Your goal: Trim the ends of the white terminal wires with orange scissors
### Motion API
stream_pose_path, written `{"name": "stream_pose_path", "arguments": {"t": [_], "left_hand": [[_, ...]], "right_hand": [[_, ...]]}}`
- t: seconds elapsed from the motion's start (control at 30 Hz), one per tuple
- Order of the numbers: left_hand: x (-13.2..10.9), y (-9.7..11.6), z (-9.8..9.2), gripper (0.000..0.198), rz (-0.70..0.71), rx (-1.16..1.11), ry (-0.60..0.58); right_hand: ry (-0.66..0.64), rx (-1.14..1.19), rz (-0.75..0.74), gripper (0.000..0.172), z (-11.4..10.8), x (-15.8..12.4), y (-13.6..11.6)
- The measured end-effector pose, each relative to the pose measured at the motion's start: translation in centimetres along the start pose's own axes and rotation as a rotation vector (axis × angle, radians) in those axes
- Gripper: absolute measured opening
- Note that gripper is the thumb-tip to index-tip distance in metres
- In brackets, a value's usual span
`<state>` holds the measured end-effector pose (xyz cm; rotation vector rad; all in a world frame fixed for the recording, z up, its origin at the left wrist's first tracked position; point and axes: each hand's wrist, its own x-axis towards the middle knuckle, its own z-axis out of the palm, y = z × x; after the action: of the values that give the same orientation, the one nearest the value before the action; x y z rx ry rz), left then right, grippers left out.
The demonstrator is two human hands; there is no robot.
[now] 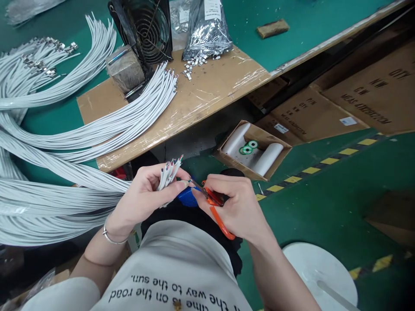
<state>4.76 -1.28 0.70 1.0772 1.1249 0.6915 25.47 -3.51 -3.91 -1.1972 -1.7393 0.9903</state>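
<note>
A bundle of white cables (169,173) stands up in my left hand (147,190), their coloured wire ends pointing away from me. Thumb and forefinger of that hand pinch one end at the tip of the tool. My right hand (235,201) grips orange-handled scissors (222,222), with the blades reaching left to the pinched end. Fingers partly cover the blades, so I cannot tell how far they are closed. The rest of this cable bundle (106,179) trails left over the table edge. Something blue (188,198) shows just below the blades.
More white cables (139,116) lie on cardboard (223,86) over the green table. Beyond them stand a black fan (151,32), a metal block (126,69) and a bag of small metal parts (207,34). An open box (275,166) with white rolls sits on the floor beside larger cartons (311,112).
</note>
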Motion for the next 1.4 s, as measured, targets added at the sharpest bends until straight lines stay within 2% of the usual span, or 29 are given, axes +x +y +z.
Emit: {"name": "stream_pose_path", "arguments": {"t": [0.27,0.47,0.53,0.7,0.83,1.4], "left_hand": [[0.0,0.2,0.1,0.009,-0.007,-0.007,0.003],[0.1,0.4,0.3,0.009,-0.045,-0.122,0.007],[0.1,0.5,0.3,0.009,-0.078,-0.149,0.018],[0.2,0.5,0.3,0.011,-0.060,-0.106,0.016],[0.1,0.2,0.3,0.013,-0.031,-0.025,0.008],[0.0,-0.4,0.1,0.018,-0.006,0.072,0.019]], "right_hand": [[0.058,-0.032,-0.030,0.049,0.3,-0.2,0.3],[0.236,0.008,0.000,0.054,0.5,0.0,0.7],[0.205,0.028,0.047,0.052,0.5,0.1,0.7],[0.000,0.039,0.117,0.043,0.3,0.1,0.4],[-0.066,0.036,0.151,0.043,0.2,0.0,0.2],[-0.088,0.124,0.198,0.052,0.2,0.2,-0.5]]}}
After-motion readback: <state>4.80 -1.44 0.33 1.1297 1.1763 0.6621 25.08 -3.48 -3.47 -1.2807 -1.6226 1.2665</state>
